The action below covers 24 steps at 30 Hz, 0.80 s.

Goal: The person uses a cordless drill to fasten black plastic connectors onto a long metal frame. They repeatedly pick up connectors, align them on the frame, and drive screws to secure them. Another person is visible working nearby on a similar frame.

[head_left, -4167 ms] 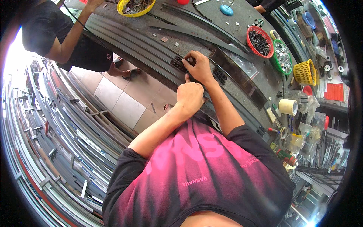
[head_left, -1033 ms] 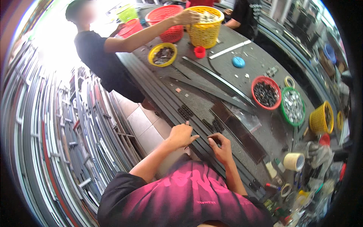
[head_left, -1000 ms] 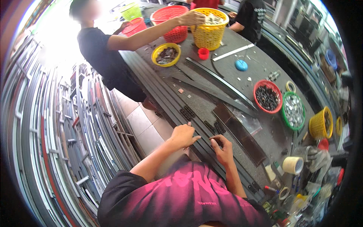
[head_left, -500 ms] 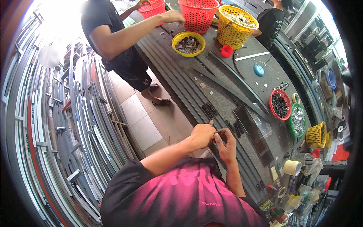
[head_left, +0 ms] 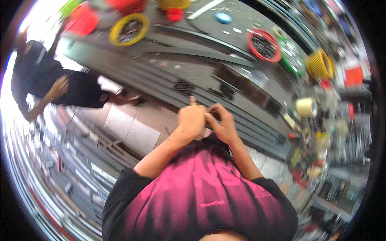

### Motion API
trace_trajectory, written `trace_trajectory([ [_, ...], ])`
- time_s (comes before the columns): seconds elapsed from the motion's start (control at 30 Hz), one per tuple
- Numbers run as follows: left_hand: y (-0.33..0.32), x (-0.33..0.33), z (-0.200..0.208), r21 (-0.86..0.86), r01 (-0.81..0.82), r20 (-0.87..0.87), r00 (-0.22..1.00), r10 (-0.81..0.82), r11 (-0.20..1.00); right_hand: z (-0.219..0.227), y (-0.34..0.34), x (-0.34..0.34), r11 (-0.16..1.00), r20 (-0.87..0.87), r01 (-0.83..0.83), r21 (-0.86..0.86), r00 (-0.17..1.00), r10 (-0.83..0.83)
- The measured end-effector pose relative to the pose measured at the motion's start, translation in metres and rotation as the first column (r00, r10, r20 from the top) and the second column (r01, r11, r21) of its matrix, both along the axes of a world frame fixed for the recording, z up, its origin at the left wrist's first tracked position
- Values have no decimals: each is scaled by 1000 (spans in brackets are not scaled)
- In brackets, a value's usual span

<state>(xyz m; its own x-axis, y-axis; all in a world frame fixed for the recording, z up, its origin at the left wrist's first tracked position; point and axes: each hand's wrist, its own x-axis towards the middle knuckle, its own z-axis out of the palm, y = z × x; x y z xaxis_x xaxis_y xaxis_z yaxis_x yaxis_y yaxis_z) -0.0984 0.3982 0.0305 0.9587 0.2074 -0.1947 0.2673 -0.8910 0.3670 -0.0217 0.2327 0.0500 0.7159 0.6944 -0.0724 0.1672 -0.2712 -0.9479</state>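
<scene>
My left hand point(head_left: 192, 120) and my right hand point(head_left: 222, 123) meet in front of my chest at the bench's near edge. The left fingers are curled in, with one finger pointing forward. Thumb and fingertips of the right hand pinch together beside the left; whatever lies between them is hidden. Just beyond are long grey metal profiles point(head_left: 155, 83) lying side by side. Small dark parts point(head_left: 184, 87) sit in a cluster on them, and another dark cluster point(head_left: 226, 91) lies to the right. A wide dark brown strip point(head_left: 245, 87) rests farther over.
On the bench stand a yellow bowl point(head_left: 142, 21), a red basket of dark pieces point(head_left: 263, 45), a green basket of shiny pieces point(head_left: 292, 56) and a tape roll point(head_left: 306, 107). A co-worker point(head_left: 48, 76) stands at left, near racks of long profiles point(head_left: 72, 176).
My view has swung right, so the bench looks turned and the picture is blurred. The co-worker's arm, earlier stretched over the bench, is lowered. My hands stay together.
</scene>
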Motion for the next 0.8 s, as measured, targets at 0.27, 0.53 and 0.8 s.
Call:
trace_trajectory([
  [0.27,12,7,21,146,177,66,980,-189,973,2,-35,-2,987,49,149,50,987,-152],
  [0.53,30,17,39,120,307,21,950,-311,944,5,-155,-1,809,284,583,-79,791,-542],
  [0.8,53,14,63,56,343,17,938,-345,938,21,-470,30,239,873,900,-365,420,-248],
])
